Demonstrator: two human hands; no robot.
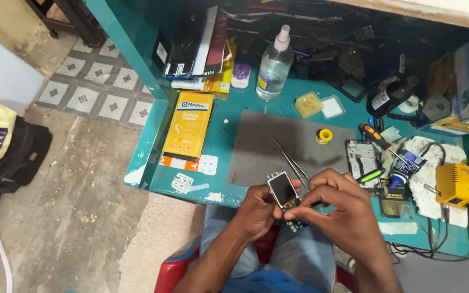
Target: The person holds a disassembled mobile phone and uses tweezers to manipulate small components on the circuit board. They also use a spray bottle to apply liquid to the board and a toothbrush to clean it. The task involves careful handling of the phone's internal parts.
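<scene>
Teal workbench (221, 135) fills the top; low in the middle, a small phone (285, 194) tilts up-left. Left hand (259, 209) grips it from below-left. Right hand (338, 203), touching its right side, pinches a thin tool; tweezers (290, 157) lie just above.

- Both forearms are raised from the bottom edge of the frame, near 6 o'clock, and converge toward the centre.
- The left hand (257, 209) is set at about 7 o'clock from the frame's centre, its fingers curled inward and its thumb pointed up toward 1 o'clock.
- The right hand (338, 203) is held just beside it, at about 5 o'clock, back turned upward, knuckles bent.
- The right fingertips (294, 214) are pinched together and directed toward 9 o'clock, meeting the left hand's fingers.
- Both wrists are slightly flexed.
</scene>
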